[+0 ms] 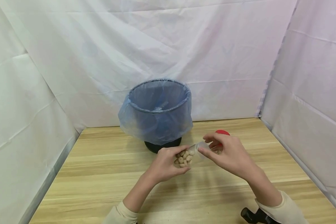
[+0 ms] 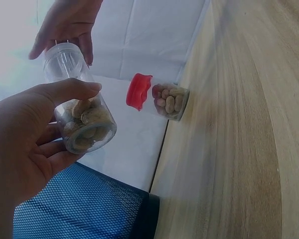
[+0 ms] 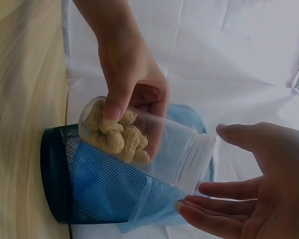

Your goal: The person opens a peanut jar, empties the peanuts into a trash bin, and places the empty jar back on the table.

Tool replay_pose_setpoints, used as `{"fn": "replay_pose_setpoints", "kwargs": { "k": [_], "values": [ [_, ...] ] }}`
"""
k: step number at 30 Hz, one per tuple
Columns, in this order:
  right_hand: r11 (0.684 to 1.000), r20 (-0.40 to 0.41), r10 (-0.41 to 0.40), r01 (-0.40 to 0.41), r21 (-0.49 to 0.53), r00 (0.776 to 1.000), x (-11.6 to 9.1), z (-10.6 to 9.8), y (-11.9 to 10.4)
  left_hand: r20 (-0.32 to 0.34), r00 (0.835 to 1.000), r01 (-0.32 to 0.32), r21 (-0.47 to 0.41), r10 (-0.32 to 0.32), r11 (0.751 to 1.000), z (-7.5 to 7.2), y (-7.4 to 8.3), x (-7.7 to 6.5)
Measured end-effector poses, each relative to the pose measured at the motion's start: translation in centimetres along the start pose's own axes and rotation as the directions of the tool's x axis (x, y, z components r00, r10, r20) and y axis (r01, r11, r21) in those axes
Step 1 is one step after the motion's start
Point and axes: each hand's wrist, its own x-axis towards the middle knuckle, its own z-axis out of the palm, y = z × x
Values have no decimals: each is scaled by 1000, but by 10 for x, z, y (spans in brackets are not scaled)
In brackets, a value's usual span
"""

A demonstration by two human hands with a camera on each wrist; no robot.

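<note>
A clear jar (image 3: 164, 144) is tilted in the air with unshelled peanuts (image 3: 132, 142) gathered toward its base. My left hand (image 1: 166, 165) grips the jar's lower part, thumb on one side and fingers on the other. The jar's mouth end points at my right hand (image 1: 228, 152), whose thumb and fingers are spread around it. In the right wrist view, small gaps show between those fingertips and the rim; contact is hard to judge. Behind the right hand, a second jar with a red lid (image 2: 139, 92) stands on the table, also holding peanuts (image 2: 169, 102).
A mesh bin (image 3: 104, 184) lined with a blue plastic bag (image 1: 156, 124) stands at the back of the wooden table (image 1: 100, 174). White cloth (image 1: 128, 46) hangs behind and on both sides. A black object (image 1: 257, 216) shows by the right sleeve.
</note>
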Motion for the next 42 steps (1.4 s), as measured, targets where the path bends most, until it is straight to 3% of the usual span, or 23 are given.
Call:
{"fn": "replay_pose_setpoints", "kwargs": {
  "k": [8, 12, 17, 22, 27, 30, 35, 42],
  "values": [
    [998, 35, -27, 25, 56, 999, 1, 0, 1, -1, 1000, -9, 6, 9, 1000, 0, -1, 1],
    [990, 72, -114, 107, 97, 991, 2, -1, 5, 0, 1000, -12, 16, 12, 1000, 0, -1, 0],
    [962, 117, -239, 219, 161, 964, 4, -3, 11, 5, 1000, -9, 31, 9, 999, 0, -2, 0],
    [951, 145, -290, 267, 157, 946, 4, -4, 14, 15, 1000, -3, 40, 2, 999, 0, -3, 0],
    [958, 156, -269, 248, 141, 950, 3, -5, 13, 15, 1000, 1, 42, -2, 999, 1, -1, 0],
    [976, 153, -201, 185, 114, 967, 2, -3, 11, 11, 1000, 4, 45, -5, 999, 0, 0, 0],
    [997, 83, -76, 75, 24, 994, 1, 0, 5, 14, 1000, 16, 43, -16, 999, -1, 2, 0],
    [997, 40, -74, 73, 16, 996, 0, 0, 3, 16, 1000, 17, 34, -17, 999, -2, 2, 0]
  ]
}}
